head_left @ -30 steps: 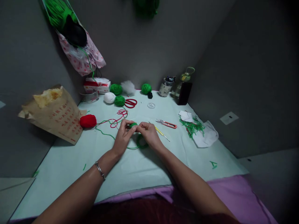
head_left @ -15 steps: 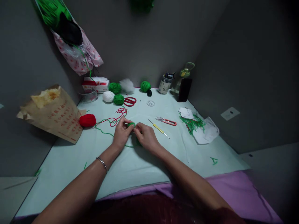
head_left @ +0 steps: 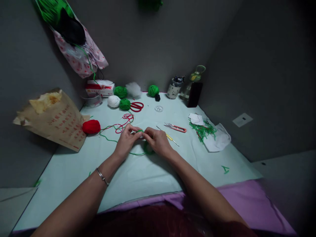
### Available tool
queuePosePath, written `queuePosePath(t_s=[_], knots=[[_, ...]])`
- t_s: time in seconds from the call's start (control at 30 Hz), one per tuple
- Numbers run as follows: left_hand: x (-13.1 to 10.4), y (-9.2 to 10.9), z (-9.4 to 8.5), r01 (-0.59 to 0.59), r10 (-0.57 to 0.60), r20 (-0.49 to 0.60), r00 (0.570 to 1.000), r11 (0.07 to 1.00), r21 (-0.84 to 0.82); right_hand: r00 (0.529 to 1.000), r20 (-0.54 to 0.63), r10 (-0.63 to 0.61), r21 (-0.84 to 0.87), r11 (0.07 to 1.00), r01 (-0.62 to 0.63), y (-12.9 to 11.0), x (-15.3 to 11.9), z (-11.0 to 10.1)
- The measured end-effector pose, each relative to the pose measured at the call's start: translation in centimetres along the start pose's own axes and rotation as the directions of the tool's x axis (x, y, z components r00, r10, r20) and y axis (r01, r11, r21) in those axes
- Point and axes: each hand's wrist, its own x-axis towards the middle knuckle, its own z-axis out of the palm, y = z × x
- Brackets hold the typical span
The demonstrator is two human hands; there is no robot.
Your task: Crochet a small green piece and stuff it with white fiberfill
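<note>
Pinched between the fingertips of both hands is a small green crochet piece (head_left: 140,130), mostly covered by the fingers, with a little white showing at its lower edge. My left hand (head_left: 125,141) is closed on its left side, and my right hand (head_left: 158,141) is closed on its right. Beneath my right hand lies some green yarn (head_left: 148,148), its strand running left over the table. Just right of that hand rests a crochet hook with a yellow grip (head_left: 169,137), partly hidden by it. Beyond lie orange-handled thread snips (head_left: 175,127).
At left stand a paper bag (head_left: 53,120) and a red yarn ball (head_left: 91,126). Red-handled scissors (head_left: 137,106), a green yarn ball (head_left: 153,90), a tin (head_left: 174,89) and a phone (head_left: 195,94) line the back. Green yarn scraps (head_left: 203,130) lie at right.
Both hands have turned slightly around the crochet piece, and a little white now shows below it. More of the green yarn under my right hand is visible. The view has shifted slightly.
</note>
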Motion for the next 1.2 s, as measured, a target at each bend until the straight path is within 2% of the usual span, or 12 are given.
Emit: queuePosePath(t_s=[0.13, 0.33, 0.5, 0.63, 0.7, 0.8, 0.9, 1.07, 1.2], knots=[[0.5, -0.3, 0.0, -0.028, 0.029, -0.026, 0.999, 0.998, 0.052, 0.998, 0.065, -0.018, -0.027, 0.999, 0.020, -0.2, -0.1, -0.2], [0.8, -0.8, 0.8, -0.017, 0.028, -0.096, 0.995, 0.993, 0.114, 0.998, 0.055, -0.002, -0.031, 1.000, 0.004, -0.5, -0.1, 0.3], [0.3, -0.6, 0.6, 0.058, -0.057, -0.058, 0.997, 0.998, 0.027, 1.000, 0.007, -0.008, -0.034, 0.999, 0.008, -0.6, -0.2, 0.2], [0.0, -0.4, 0.2, 0.088, -0.088, 0.004, 0.996, 0.996, -0.011, 0.997, -0.067, 0.045, -0.003, 0.999, -0.046, -0.2, 0.3, 0.1], [-0.1, -0.4, 0.0, 0.101, -0.101, 0.036, 0.994, 0.995, 0.001, 0.996, -0.058, 0.071, 0.039, 0.997, -0.069, 0.1, 0.5, 0.0], [0.0, -0.4, 0.0, 0.110, -0.112, 0.057, 0.992, 0.994, 0.027, 0.996, 0.015, 0.087, 0.118, 0.989, -0.088, 0.3, 0.6, 0.0], [0.2, -0.6, 0.3, 0.091, -0.092, 0.019, 0.996, 0.994, 0.060, 0.993, 0.073, 0.095, 0.161, 0.981, -0.106, 0.1, 0.4, 0.3], [0.7, -0.7, 0.9, 0.027, -0.020, -0.077, 0.997, 0.996, 0.091, 0.994, 0.055, 0.093, 0.154, 0.983, -0.101, -0.5, -0.4, 0.8], [0.5, -0.4, 0.7, 0.084, -0.083, -0.044, 0.996, 0.996, 0.023, 0.998, 0.027, 0.062, 0.102, 0.993, -0.065, -0.3, -0.1, -0.1]])
